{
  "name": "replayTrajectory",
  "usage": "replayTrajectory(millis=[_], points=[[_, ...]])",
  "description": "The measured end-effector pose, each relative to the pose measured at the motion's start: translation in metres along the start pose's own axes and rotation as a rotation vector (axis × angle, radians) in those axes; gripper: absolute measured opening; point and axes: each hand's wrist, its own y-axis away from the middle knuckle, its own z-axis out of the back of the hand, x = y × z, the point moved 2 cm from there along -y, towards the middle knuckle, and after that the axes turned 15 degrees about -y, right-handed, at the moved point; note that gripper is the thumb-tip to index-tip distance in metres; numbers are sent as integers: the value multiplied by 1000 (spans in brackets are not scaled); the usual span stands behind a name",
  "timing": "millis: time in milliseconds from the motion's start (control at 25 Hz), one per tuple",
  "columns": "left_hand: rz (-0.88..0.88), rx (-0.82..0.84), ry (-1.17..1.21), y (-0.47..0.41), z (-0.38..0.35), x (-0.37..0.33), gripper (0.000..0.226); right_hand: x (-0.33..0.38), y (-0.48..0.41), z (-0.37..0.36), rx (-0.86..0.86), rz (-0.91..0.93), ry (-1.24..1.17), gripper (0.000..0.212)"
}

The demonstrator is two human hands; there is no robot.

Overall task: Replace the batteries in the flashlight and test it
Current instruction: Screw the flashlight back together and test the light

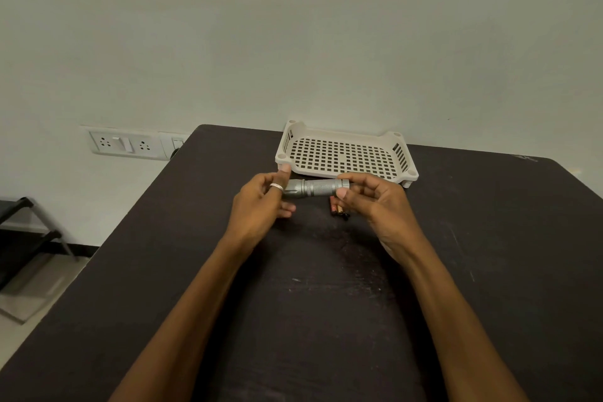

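— Above the dark surface, where's the flashlight?
— Held level between both hands: left hand grips its head, right hand pinches its tail. Batteries lie beneath, near the tray.

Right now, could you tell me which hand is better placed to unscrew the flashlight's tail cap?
The right hand, probably: its fingertips already pinch the tail end of the flashlight, while the left hand steadies the head end.
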Motion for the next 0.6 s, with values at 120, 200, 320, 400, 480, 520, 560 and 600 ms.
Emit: replayTrajectory(millis=[120, 200, 320, 400, 480, 520, 560, 600], points=[[18, 22, 41, -1, 0, 1, 42, -2, 0, -2, 8, -11, -14, 27], [-6, 40, 168, 0, 0, 1, 28, -1, 1, -5, 10, -45, 18, 21], [-58, 88, 299, 1, 2, -2, 25, -3, 1, -10, -29, -57, 207, 31], [-75, 110, 308, 2, 1, -3, 26, -1, 2, -10, -109, -78, 351, 52], [-77, 121, 298, 3, -2, -3, 23, -2, 2, -9, -167, -100, 421, 64], [-72, 120, 295, 3, -2, -3, 23, -2, 3, -9, -180, -112, 426, 68], [-65, 117, 296, 3, -2, -3, 24, -1, 3, -10, -187, -116, 425, 70], [-60, 114, 295, 2, -2, -3, 25, -1, 4, -11, -185, -115, 413, 68]])
